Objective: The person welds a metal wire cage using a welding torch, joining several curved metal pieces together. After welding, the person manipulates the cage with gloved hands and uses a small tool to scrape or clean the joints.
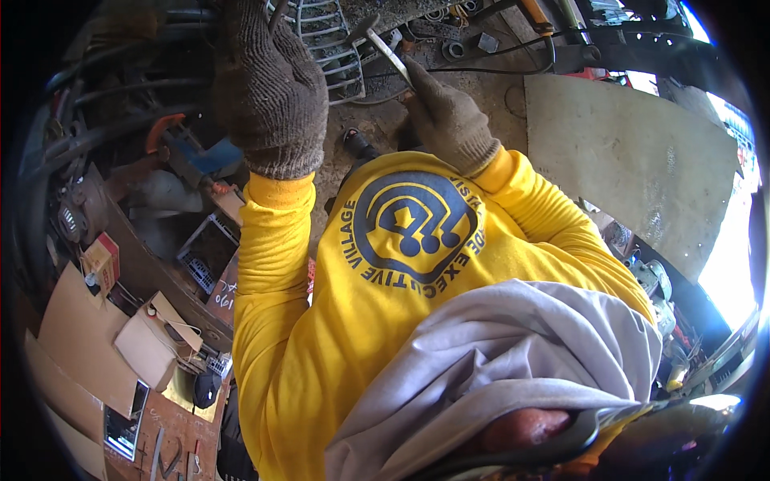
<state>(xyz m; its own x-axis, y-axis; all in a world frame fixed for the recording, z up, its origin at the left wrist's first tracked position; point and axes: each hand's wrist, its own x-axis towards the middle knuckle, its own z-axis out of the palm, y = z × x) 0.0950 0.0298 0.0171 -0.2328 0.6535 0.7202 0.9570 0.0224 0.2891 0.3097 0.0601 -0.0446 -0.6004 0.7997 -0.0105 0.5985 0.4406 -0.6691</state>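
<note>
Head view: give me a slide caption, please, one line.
Gloved right hand grips a slim hammer beside a metal grille; the gloved left hand is on the grille's other side.

A hammer (391,58), dark-headed with a pale metal shaft, slanted up and leftward from the right hand (453,116), its head near the edge of a grey metal grille (330,53) of slightly curved, spaced bars.

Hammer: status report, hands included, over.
Right hand gripping hammer. Left hand beside grille, grip unclear. Hammer head right of grille. Left hand seems to hide part of grille.
</note>
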